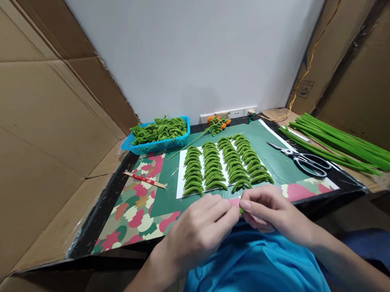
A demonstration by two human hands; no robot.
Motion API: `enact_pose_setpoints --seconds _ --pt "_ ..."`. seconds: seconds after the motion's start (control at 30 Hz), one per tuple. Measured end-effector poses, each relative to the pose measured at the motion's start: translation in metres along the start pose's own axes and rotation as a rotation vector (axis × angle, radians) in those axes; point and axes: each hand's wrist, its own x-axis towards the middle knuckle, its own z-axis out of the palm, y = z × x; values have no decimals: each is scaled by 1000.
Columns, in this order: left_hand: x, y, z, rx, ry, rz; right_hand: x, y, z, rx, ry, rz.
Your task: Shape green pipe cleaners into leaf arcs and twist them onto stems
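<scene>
Near the table's front edge my left hand (pixel 205 225) and my right hand (pixel 270 207) meet, fingertips almost touching. Between them shows a small bit of green pipe cleaner (pixel 241 210); both hands pinch it, and most of it is hidden by the fingers. Just beyond, four columns of curved green pipe-cleaner leaves (pixel 214 171) lie on a white sheet (pixel 180 181). At the right is a bundle of long, straight green pipe cleaners (pixel 340 139), with black-handled scissors (pixel 300 158) beside it, their blades apart.
A blue basket (pixel 159 144) heaped with green fuzzy pieces stands back left. Red-wrapped chopsticks (pixel 144 179) lie on the patterned mat (pixel 133 217). An orange-and-green pipe-cleaner plant (pixel 218 124) rests near the wall sockets (pixel 237 113). Cardboard walls (pixel 52 126) flank the table.
</scene>
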Motion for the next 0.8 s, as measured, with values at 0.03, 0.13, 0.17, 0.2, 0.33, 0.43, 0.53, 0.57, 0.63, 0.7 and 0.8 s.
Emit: enact_pose_setpoints --seconds 0.03,0.13,0.17,0.2,0.33,0.43,0.53,0.57,0.63,0.7,0.8 --pt "-2 -1 2 -116 15 -82 0 0 1 -170 60 -132" --pt "-7 1 7 -460 42 -342 1 4 0 -638 166 -565" --pt "-8 3 7 -544 40 -413 1 5 -1 -731 164 -675" --pt "-10 4 7 -611 31 -466 1 7 -3 -789 150 -752" --pt "-12 4 6 -668 -13 -499 1 11 -2 -664 152 -691" --pt "-11 0 8 -458 9 -304 4 12 2 -171 155 -260" --pt "-6 -7 9 -28 8 24 12 13 0 298 14 173" --pt "-5 -9 10 92 -2 98 14 13 -2 366 -6 241" --pt "-5 -11 11 175 -14 121 17 10 -6 376 3 257" --pt "-7 -12 14 42 6 -12 17 5 -7 263 4 153" --pt "-11 -9 17 -329 49 -338 15 -1 -7 -35 74 -86"
